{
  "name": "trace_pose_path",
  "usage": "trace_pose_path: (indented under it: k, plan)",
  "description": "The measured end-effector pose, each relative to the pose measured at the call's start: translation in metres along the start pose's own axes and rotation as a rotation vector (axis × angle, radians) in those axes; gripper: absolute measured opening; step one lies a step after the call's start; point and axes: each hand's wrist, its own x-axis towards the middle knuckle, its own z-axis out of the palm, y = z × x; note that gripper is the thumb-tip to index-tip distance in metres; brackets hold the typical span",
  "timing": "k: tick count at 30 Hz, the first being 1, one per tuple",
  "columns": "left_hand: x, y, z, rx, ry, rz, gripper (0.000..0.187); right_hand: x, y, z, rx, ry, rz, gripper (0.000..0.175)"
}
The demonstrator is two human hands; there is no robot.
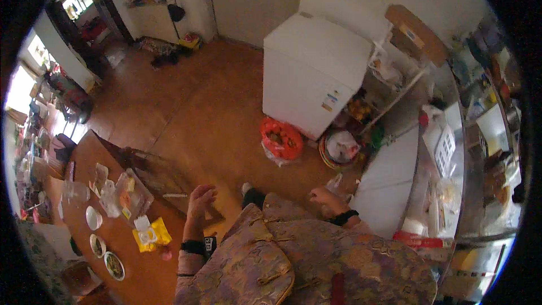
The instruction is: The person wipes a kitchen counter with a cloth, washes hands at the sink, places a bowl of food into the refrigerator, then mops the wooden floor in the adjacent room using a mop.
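My left hand (202, 198) is raised beside the edge of a wooden table (148, 271), its fingers loosely curled and nothing visible in them. My right hand (324, 197) hangs on the other side of my body, near a clear plastic bag (335, 183); its fingers are blurred, and I cannot tell whether it holds anything. On the table, nearest my left hand, lies a yellow packet of wipes (152, 235). Behind it is a clear plastic bag with food (130, 192). A white bowl (94, 218) and two dishes of food, one an oval plate (114, 266), stand farther left.
A white chest freezer (309, 72) stands ahead, with a red plastic bag (280, 139) and stacked basins (338, 148) at its foot. A wooden chair or stool (156, 165) is by the table. Along the right runs a cluttered counter over a white cabinet (387, 182).
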Motion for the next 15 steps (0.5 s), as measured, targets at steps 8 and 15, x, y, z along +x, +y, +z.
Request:
trace_pose_path:
  k: [8, 15]
  plan:
    - [0.139, 0.094, -0.058, -0.013, 0.064, 0.166, 0.022, 0.17, -0.06, -0.139, -0.113, 0.048, 0.013, 0.035]
    - [0.237, 0.119, -0.105, -0.055, 0.123, 0.059, 0.026, 0.267, -0.118, -0.204, -0.037, -0.011, -0.043, 0.035]
